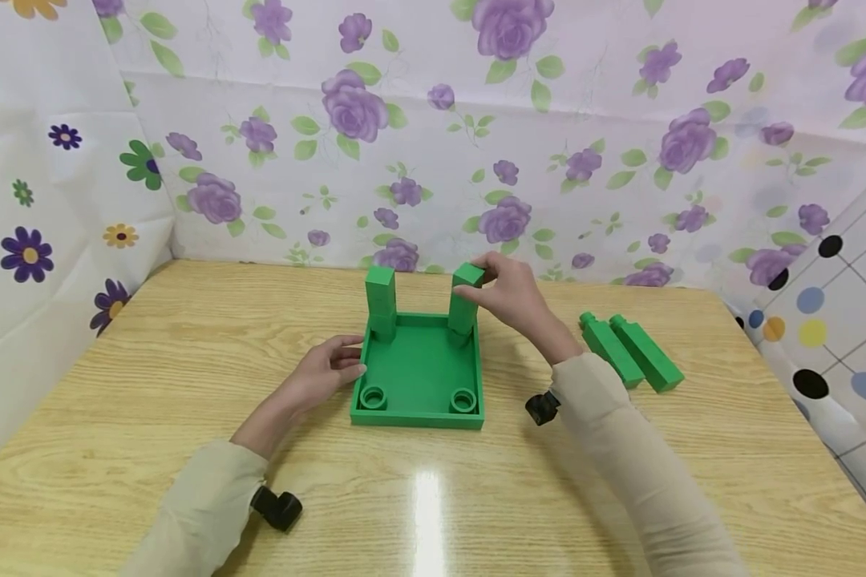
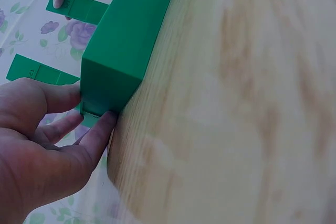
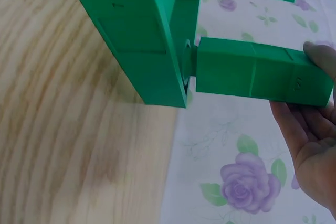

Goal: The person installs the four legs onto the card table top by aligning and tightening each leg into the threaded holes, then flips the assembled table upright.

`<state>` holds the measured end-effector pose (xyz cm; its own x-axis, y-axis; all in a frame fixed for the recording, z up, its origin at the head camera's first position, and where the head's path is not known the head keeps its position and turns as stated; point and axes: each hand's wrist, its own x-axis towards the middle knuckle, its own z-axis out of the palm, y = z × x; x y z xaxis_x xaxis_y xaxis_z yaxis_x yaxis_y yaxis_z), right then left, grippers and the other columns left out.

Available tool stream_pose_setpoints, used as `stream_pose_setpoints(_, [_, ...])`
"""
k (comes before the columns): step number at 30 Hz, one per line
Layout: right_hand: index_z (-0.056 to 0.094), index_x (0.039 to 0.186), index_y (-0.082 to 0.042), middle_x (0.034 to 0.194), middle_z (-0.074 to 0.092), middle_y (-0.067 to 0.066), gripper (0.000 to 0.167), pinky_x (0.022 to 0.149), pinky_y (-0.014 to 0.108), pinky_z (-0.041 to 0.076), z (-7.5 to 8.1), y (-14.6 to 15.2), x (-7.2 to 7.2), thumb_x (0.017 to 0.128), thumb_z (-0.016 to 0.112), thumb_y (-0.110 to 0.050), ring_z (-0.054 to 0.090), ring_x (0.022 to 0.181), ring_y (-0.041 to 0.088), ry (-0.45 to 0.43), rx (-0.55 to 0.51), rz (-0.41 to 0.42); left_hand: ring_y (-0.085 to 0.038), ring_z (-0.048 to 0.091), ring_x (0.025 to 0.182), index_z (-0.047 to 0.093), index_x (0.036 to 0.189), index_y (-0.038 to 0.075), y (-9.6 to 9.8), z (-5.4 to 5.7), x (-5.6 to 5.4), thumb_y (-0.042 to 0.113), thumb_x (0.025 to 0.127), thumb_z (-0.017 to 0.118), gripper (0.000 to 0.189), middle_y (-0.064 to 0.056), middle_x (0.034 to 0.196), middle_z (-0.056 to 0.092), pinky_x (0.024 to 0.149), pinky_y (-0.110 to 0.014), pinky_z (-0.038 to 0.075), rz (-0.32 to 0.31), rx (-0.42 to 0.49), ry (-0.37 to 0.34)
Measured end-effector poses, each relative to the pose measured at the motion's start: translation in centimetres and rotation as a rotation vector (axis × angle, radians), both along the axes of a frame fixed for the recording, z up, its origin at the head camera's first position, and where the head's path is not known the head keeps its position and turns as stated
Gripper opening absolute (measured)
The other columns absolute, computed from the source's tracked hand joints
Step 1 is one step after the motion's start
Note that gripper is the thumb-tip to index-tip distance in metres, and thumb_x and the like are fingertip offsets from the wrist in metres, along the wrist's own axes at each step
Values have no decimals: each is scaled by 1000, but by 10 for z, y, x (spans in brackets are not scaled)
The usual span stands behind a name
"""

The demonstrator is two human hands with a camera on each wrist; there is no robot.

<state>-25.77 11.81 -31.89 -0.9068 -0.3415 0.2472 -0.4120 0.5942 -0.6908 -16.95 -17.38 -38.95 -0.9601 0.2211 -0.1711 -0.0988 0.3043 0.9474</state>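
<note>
A shallow green square tray [image 1: 422, 361] lies on the table, with round sockets at its two near corners. My right hand [image 1: 511, 295] pinches a green square post [image 3: 247, 72] near its top, thumb on one side and fingers on the other. The post stands slightly tilted over the tray's far right corner, its narrow peg at the socket ring and a gap showing under the body. Another green post [image 1: 382, 296] stands upright at the far left corner. Beside the tray, my left hand [image 1: 322, 373] rests thumb and fingertips against the outer left wall.
Two more green posts with knobbed ends [image 1: 631, 353] lie side by side on the wooden table [image 1: 224, 320], right of the tray. Flower-printed cloth [image 1: 418, 120] hangs behind the table. Small black devices [image 1: 277, 509] are strapped at both wrists.
</note>
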Motion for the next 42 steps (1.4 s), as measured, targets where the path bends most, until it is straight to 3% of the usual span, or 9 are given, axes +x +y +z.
stream_pose_setpoints(3, [61,121,-4,105,65,8,46,76,39,52,-1,-2,2,86,76,-30,60,102,24,11,-13,5,-38,44,125,34,146,-2,1,1,0,2,99,52,51,-28,139,43,101,-44,41,0,0,7])
stream_pose_setpoints(9, [48,142,-11,139,51,10,66,92,42,48,-6,1,3,87,74,-35,53,119,28,-59,-89,28,-37,45,125,34,147,-1,1,2,1,3,99,53,51,-27,139,44,101,-43,41,4,-6,-1])
stream_pose_setpoints(17, [41,148,-13,148,43,7,59,105,41,38,-13,17,2,95,65,-26,40,134,24,-207,-339,169,-38,45,124,34,146,-3,2,4,1,2,99,53,51,-29,138,44,100,-43,42,6,3,5])
stream_pose_setpoints(21, [43,147,-12,148,42,7,52,106,39,37,-15,20,1,99,58,-26,41,133,23,-253,-380,204,-38,44,124,33,147,-3,2,3,2,2,99,53,51,-29,138,43,101,-44,41,8,4,0])
stream_pose_setpoints(27, [48,143,-9,130,55,12,45,103,39,40,-13,18,-1,100,55,-22,52,118,26,-272,-410,226,-38,44,125,34,147,-2,1,2,1,2,99,53,51,-28,139,43,102,-45,40,8,13,-2])
stream_pose_setpoints(34, [51,138,-5,139,50,10,44,103,40,39,-13,13,-2,98,60,-19,47,127,25,-234,-352,145,-37,44,125,33,147,-2,2,2,2,2,99,52,51,-28,140,42,102,-45,40,7,13,-4])
stream_pose_setpoints(42, [54,129,-2,122,59,11,44,93,39,46,-12,6,2,93,67,-24,55,111,24,-149,-303,48,-37,45,125,34,147,-2,2,2,1,2,99,53,51,-28,139,43,101,-44,41,6,4,0])
